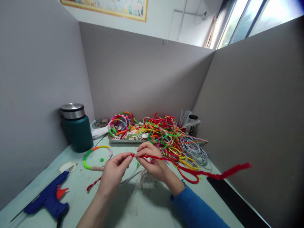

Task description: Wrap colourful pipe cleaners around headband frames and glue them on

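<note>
My left hand [116,171] and my right hand [152,161] meet above the pale green table [133,209], both pinching one end of a long red pipe cleaner [213,174]. The fuzzy red stem runs from the pinch rightward and hangs in the air past the table's right side. Under my hands lies a thin white hoop [129,179], partly hidden. A hoop wrapped in green, orange, yellow and pink pipe cleaner [95,156] lies just left of my left hand.
A blue glue gun [48,198] lies at the front left. A dark green flask [76,126] stands by the left wall. A metal tray [123,139] of wrapped hoops and a heap of coloured pipe cleaners [168,136] sit at the back. Grey partitions enclose the table.
</note>
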The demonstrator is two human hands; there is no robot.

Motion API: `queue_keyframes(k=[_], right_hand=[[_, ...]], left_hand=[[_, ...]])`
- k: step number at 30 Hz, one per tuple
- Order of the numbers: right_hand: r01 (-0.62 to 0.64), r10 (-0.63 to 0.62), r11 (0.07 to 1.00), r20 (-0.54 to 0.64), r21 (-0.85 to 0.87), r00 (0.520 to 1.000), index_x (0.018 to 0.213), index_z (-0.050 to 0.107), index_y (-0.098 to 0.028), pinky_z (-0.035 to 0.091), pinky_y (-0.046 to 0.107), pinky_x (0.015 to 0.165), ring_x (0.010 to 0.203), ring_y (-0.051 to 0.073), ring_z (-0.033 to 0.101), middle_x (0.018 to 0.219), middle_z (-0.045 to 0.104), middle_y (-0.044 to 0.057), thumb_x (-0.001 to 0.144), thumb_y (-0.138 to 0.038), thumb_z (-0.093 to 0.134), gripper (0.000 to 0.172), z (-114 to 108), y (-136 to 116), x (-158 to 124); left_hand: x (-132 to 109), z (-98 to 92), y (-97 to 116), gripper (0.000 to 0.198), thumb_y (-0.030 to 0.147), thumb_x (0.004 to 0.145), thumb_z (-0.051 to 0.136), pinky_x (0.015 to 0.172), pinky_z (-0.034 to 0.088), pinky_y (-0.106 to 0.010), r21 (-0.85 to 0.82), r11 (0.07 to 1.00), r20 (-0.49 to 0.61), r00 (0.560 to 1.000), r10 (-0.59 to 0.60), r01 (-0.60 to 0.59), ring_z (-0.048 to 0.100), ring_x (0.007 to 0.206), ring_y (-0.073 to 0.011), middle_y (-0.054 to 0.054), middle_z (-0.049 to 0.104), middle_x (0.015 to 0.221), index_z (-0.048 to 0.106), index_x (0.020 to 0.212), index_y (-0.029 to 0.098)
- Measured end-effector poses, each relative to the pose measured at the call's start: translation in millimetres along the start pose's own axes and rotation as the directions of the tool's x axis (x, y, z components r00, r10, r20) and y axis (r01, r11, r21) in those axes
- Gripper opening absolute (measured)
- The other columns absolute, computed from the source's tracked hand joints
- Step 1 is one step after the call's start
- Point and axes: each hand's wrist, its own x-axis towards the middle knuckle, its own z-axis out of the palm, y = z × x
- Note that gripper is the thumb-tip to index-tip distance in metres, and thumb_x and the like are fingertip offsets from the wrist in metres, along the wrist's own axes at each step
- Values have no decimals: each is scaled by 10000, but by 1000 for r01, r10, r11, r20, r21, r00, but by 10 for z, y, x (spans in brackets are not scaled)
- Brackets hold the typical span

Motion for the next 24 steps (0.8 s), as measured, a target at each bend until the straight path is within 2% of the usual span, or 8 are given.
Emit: queue_keyframes(k=[6, 12, 16, 19, 22, 24], right_hand=[[107, -109, 991, -22, -81, 994, 900, 646, -208, 451, 303, 769, 907, 167, 530, 975, 519, 62, 828, -182, 551, 123, -8, 86, -23], [190, -212, 950, -65, -249, 975, 882, 656, -212, 427, 330, 785, 863, 169, 524, 998, 532, 60, 808, -182, 562, 123, 29, 156, -36], [238, -278, 907, -69, -347, 958, 857, 671, -225, 415, 327, 770, 842, 163, 523, 962, 554, 48, 812, -194, 574, 111, 45, 171, -35], [235, -265, 896, -28, -378, 964, 919, 674, -243, 408, 337, 799, 880, 171, 527, 1027, 568, 54, 822, -203, 573, 145, 14, 195, -26], [199, -208, 933, 1, -301, 978, 1054, 633, -227, 404, 348, 858, 976, 185, 529, 1103, 567, 81, 846, -181, 519, 242, -37, 232, 4], [119, -121, 977, 0, -175, 993, 1079, 615, -205, 401, 334, 891, 1027, 181, 527, 1099, 581, 88, 870, -180, 478, 251, -62, 244, 27]], left_hand=[[2, 5, -22, 458, 423, 654, 707, 386, 87, -180, -140, 987, 89, 994, -61, 73, 183, 398, -20, 110, 324, 461, 639, 962, 91], [-10, 13, -1, 428, 420, 637, 722, 383, 111, -170, -129, 990, 84, 995, -49, 60, 206, 391, -16, 103, 362, 450, 656, 920, 105], [-5, 18, 21, 375, 412, 627, 727, 390, 234, -168, -13, 1000, -8, 1000, 8, -8, 366, 427, -39, 35, 560, 547, 681, 857, 120], [3, 0, 21, 323, 409, 650, 709, 524, 400, -191, 101, 991, -77, 993, 92, -84, 550, 608, -110, -24, 683, 724, 700, 835, 144], [6, -20, 12, 287, 408, 671, 691, 684, 460, -231, 198, 970, -105, 981, 166, -143, 608, 760, -160, -37, 716, 819, 710, 830, 169], [5, -26, 7, 277, 410, 686, 676, 693, 471, -246, 250, 953, -93, 975, 200, -172, 617, 761, -171, -38, 720, 820, 711, 825, 174]])
